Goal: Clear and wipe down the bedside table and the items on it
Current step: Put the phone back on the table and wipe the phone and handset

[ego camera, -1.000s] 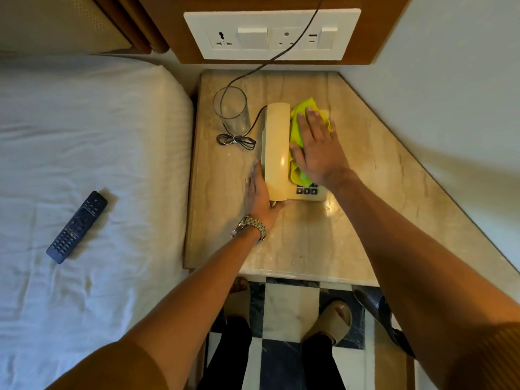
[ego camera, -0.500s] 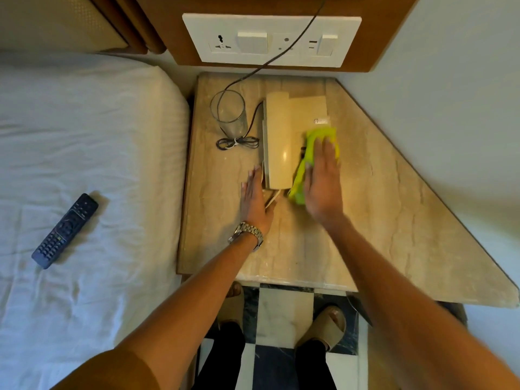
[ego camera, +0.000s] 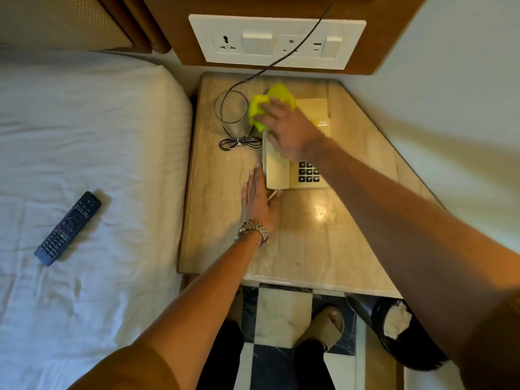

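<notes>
- Cloth position differs from half a second ago: the yellow-green cloth (ego camera: 269, 104) has gone from the lower right side of the telephone (ego camera: 298, 153) up to its top left corner, at upper centre of the frame, next to the drinking glass (ego camera: 232, 114).
- Right hand (ego camera: 292, 133) now lies across the upper end of the handset (ego camera: 277, 167), fingers spread and curled down over the cloth, pressing it to the phone; earlier it was flat over the keypad side.
- Keypad (ego camera: 309, 172), which the hand and cloth covered before, is now uncovered below the wrist.
- Left hand (ego camera: 257, 198) has stayed in place at the phone's lower left corner, flat and open, fingers straight and together, its edge against the handset side, holding nothing. A metal wristwatch (ego camera: 252, 229) sits on that wrist.
- Black cord (ego camera: 240, 142) lies coiled just below the glass, as before; a line runs from it up across the switch panel (ego camera: 277, 40) at top centre.
- Bedside table (ego camera: 323, 235) has a glossy beige marble top with a slanted right edge, set in the corner between the bed and a pale wall.
- White-sheeted bed (ego camera: 84, 164) fills the left of the frame, with a black remote control (ego camera: 68, 228) lying on it.
- Lower frame shows a checkered black-and-white floor (ego camera: 284, 308), a beige slipper (ego camera: 326, 327), and a dark perforated waste bin (ego camera: 394, 330) at lower right.
</notes>
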Available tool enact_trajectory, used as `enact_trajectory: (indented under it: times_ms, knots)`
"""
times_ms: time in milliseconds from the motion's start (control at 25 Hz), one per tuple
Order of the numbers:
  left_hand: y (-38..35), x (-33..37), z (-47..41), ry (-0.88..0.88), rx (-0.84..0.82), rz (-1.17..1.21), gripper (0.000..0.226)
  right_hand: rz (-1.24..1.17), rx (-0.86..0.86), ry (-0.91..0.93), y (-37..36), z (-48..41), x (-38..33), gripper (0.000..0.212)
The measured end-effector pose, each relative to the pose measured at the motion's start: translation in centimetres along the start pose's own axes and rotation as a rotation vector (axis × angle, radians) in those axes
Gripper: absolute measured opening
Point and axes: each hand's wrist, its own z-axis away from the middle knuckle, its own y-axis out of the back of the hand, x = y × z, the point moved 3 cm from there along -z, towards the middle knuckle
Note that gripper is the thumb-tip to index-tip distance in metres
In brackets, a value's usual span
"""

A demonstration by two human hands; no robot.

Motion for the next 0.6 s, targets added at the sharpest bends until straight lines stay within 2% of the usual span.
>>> enact_trajectory:
  times_ms: [120, 240, 320, 400, 520, 600]
  knots:
    - [0.0, 0.0, 0.0, 0.004, -0.016, -0.049, 0.068, -0.011, 0.053, 0.121, -2.9, 5.4, -2.9, 0.047]
    - [-0.2, -0.1, 0.1, 0.021, -0.059, -0.111, 0.07, -0.088, 0.068, 0.087, -6.1, 11.9, -4.3, 0.059]
    - [-0.3, -0.2, 0.1, -0.006, -0.022, -0.119, 0.076, -0.257, 0.093, -0.105, -7.4, 16.1, -3.9, 0.064]
    - [-0.5, -0.4, 0.0, 0.001, -0.021, -0.133, 0.08, -0.411, 0.16, -0.319, -7.4, 18.3, -2.6, 0.06]
    - [-0.9, -0.4, 0.0, 0.022, -0.029, -0.175, 0.08, -0.513, 0.325, -0.571, -4.9, 15.5, 1.2, 0.05]
    - [-0.9, -0.3, -0.1, 0.029, -0.007, -0.174, 0.078, -0.476, 0.351, -0.616, -2.5, 10.7, 5.0, 0.046]
